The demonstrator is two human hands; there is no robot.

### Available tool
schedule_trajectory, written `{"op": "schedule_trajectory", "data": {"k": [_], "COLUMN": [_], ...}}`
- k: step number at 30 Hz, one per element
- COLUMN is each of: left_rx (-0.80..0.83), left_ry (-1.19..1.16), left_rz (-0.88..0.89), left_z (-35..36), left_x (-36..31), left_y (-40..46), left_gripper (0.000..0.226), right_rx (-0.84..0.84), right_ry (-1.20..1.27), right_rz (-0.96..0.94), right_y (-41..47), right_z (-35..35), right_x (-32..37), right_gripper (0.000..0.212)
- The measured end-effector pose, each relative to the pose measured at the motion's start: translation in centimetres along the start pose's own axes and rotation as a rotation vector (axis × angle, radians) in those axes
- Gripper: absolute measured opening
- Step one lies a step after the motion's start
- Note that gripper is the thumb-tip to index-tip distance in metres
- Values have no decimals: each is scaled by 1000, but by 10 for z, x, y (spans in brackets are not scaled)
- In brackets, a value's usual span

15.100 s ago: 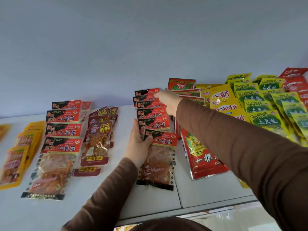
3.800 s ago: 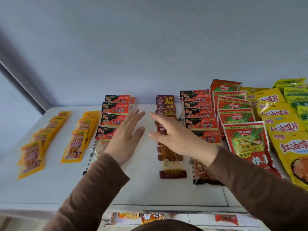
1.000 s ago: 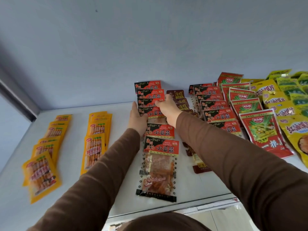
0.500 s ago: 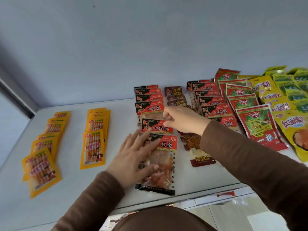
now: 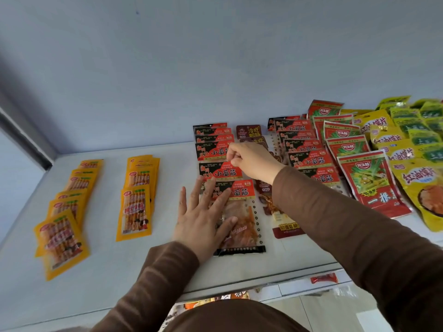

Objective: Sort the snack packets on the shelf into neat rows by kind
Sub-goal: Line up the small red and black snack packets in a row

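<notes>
A row of red-and-black snack packets point(image 5: 213, 149) runs from the back wall toward me in the shelf's middle. My left hand point(image 5: 203, 216) lies flat, fingers spread, on the nearest packet point(image 5: 239, 221) of that row. My right hand point(image 5: 251, 161) pinches the top right corner of the second packet point(image 5: 220, 172). Right of this row lies a row of dark maroon packets point(image 5: 249, 131), partly hidden by my right arm. A second red-and-black row point(image 5: 304, 149) follows further right.
Two rows of orange-yellow packets point(image 5: 64, 212) point(image 5: 137, 197) lie at the left. Red-and-green packets point(image 5: 359, 173), yellow packets point(image 5: 417, 178) and green packets point(image 5: 426, 121) crowd the right. The white shelf point(image 5: 107, 271) ends at a front edge near me; the wall stands behind.
My left hand has come back from the far packets and now lies flat on the nearest packet. My right hand has closed into a pinch on the second packet's corner.
</notes>
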State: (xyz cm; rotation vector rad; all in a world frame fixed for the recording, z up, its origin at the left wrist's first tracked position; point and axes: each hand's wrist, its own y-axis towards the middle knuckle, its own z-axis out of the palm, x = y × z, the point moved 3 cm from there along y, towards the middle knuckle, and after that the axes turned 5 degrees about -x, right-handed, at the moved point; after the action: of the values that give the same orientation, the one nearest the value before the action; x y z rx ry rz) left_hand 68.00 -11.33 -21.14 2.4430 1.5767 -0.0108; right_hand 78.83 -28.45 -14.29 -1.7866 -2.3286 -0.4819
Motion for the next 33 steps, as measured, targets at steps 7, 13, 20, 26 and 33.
{"op": "schedule_trajectory", "data": {"k": [7, 13, 20, 26, 33], "left_rx": [-48, -47, -66, -159, -58], "left_ry": [3, -88, -465, -931, -1333], "left_rz": [-66, -78, -302, -469, -552], "left_z": [0, 1, 1, 0, 0], "left_x": [6, 6, 21, 40, 40], "left_y": [-4, -5, 3, 65, 119], "left_gripper": [70, 65, 81, 70, 66], "right_rx": [-51, -139, -65, 67, 253], "right_ry": [23, 52, 256, -304, -209], "right_rz": [10, 19, 91, -238, -223], "right_y": [-3, -8, -47, -85, -72], "right_z": [0, -3, -4, 25, 29], "right_x": [-4, -1, 3, 26, 25], "right_gripper": [10, 11, 56, 111, 114]}}
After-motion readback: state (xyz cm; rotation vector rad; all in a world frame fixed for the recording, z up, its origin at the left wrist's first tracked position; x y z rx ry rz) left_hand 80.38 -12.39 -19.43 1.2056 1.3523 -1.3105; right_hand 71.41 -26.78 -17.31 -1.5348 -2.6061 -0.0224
